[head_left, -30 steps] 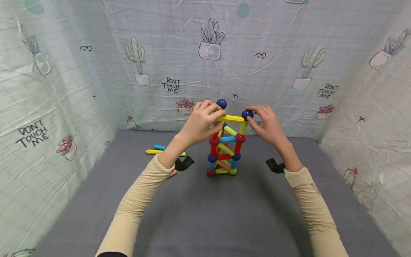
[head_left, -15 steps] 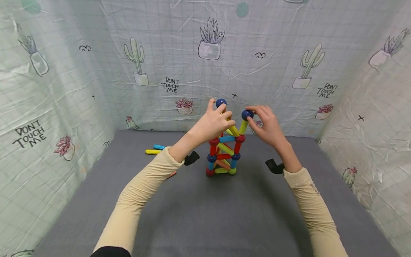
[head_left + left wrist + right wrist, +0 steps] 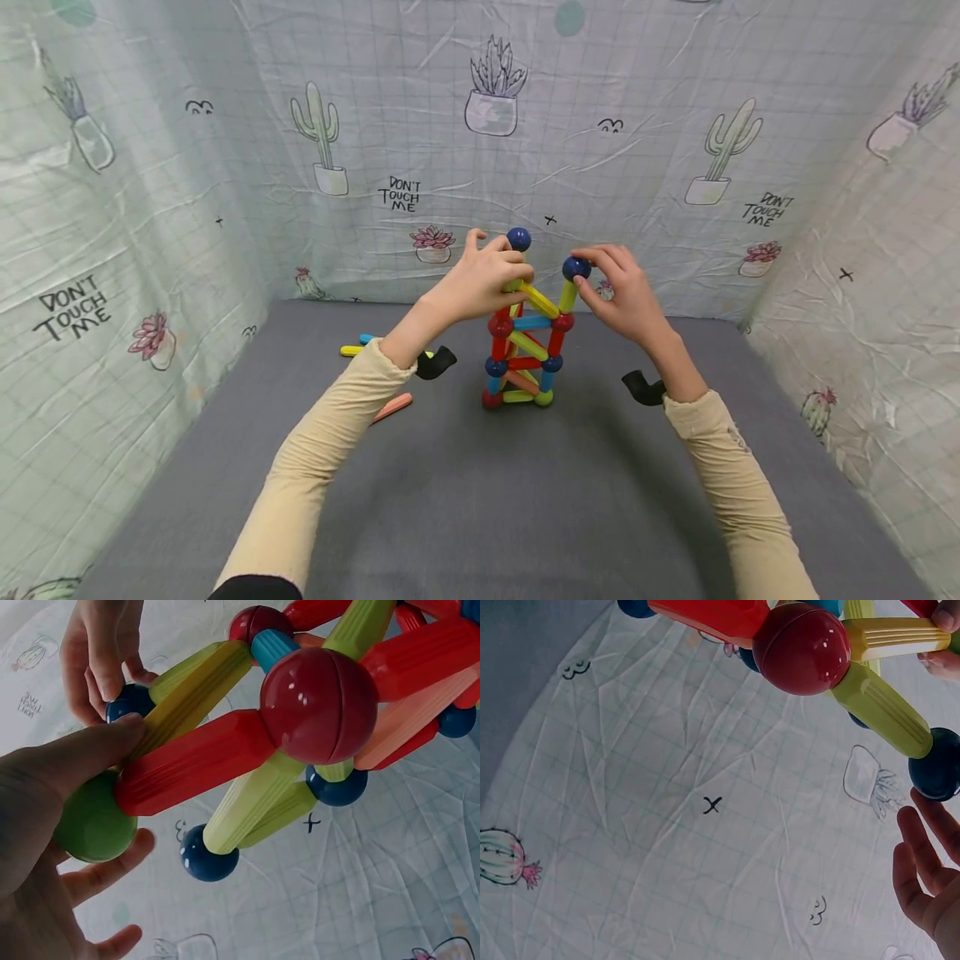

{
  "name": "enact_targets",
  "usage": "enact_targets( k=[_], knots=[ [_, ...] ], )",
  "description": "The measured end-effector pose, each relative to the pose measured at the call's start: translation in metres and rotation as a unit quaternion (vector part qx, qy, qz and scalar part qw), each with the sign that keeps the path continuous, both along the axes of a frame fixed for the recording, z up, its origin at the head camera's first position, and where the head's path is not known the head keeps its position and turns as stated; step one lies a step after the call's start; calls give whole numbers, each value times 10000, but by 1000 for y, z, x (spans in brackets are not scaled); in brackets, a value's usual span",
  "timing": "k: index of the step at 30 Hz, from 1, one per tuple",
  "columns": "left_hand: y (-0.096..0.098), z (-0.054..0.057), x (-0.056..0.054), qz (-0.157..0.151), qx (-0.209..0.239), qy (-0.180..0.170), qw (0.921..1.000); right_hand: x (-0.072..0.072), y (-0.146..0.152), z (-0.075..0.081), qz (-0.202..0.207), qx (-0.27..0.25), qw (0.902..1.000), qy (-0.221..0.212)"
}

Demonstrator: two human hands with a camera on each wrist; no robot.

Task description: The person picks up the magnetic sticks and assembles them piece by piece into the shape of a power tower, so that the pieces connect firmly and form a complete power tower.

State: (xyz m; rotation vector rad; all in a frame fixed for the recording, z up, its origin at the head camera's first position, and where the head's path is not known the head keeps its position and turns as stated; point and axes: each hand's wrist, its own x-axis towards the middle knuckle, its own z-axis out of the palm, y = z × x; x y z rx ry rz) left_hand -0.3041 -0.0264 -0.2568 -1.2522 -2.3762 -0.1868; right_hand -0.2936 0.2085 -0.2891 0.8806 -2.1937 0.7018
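Note:
A tower of magnetic sticks and balls [image 3: 525, 364] stands upright on the grey surface. My left hand [image 3: 480, 279] pinches the upper end of a yellow magnetic stick [image 3: 538, 300], which slants down to a red ball [image 3: 562, 322]. In the left wrist view its thumb lies over that end, beside a green ball [image 3: 97, 821] topping a red stick [image 3: 202, 761]; other fingers are behind the ball. With thumb and fingertips my right hand [image 3: 618, 287] holds a blue ball [image 3: 576, 268] on a yellow-green stick [image 3: 568, 295]. Another blue ball [image 3: 518, 239] tops the back.
Loose sticks lie left of the tower: an orange one [image 3: 393, 407], a yellow one [image 3: 350, 351] and a blue one [image 3: 366, 339], partly behind my left arm. A printed cloth [image 3: 600, 167] hangs behind and at both sides.
The yellow stick has gone from level, reaching the right blue ball, to slanting down to the red ball. My left hand moved right, then slightly back left. The right hand stays on its ball.

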Motion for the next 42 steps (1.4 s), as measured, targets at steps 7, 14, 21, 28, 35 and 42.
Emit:
enact_targets(
  k=[7,14,21,28,35,42],
  knots=[
    [-8,-5,5,251,540,-119,9982,1,1,-2,-63,-54,9999,-66],
    [-24,-66,16,773,2416,-1609,9538,5,10,-27,-238,-109,9949,-978],
    [-21,-107,18,762,3954,-3460,8474,8,9,-55,279,-685,9412,-3295],
    [-29,-102,4,832,4447,-3749,8092,19,11,-64,1293,-1953,8787,-4160],
    [-30,-93,-40,813,4199,-4807,7655,45,-15,-65,2042,-2029,8572,-4271],
    [-15,-87,-73,841,3351,-5716,7442,63,-49,-66,2211,-1566,8710,-4097]
  ],
)
